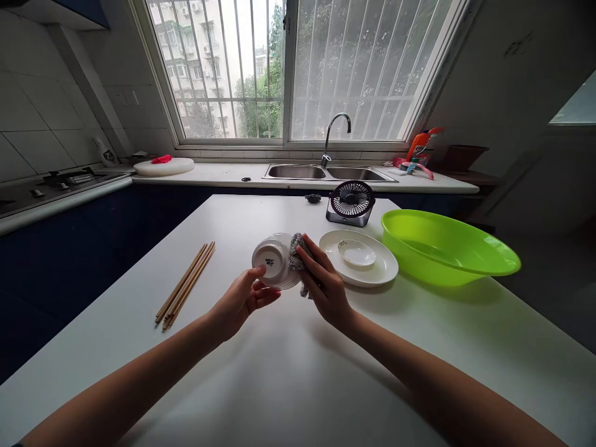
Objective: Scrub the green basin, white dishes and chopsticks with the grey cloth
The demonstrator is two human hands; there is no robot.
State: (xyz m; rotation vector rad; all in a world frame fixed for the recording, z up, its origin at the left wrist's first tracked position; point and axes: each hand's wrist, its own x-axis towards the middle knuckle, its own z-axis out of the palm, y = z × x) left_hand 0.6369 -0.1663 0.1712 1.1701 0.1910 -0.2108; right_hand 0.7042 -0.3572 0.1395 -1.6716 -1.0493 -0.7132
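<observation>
My left hand (pixel 246 295) grips a white bowl (pixel 274 256) above the table, its base with a dark mark turned toward me. The thumb lies on the base, and some fingers are hidden behind the bowl. In my right hand (pixel 326 285) is a crumpled grey cloth (pixel 298 253), pressed against the right side of the bowl. Just right of that hand, a small white dish (pixel 356 253) with a leaf pattern sits on a larger white plate (pixel 382 273). Several wooden chopsticks (pixel 186 285) lie together to the left of my left hand.
A green basin (pixel 447 248) stands on the white table (pixel 261 372) at the right. Toward the far edge are a small fan (pixel 351 202) and a dark scouring pad (pixel 313 198). Beyond is a counter with a double sink (pixel 298 172) and faucet (pixel 328 139).
</observation>
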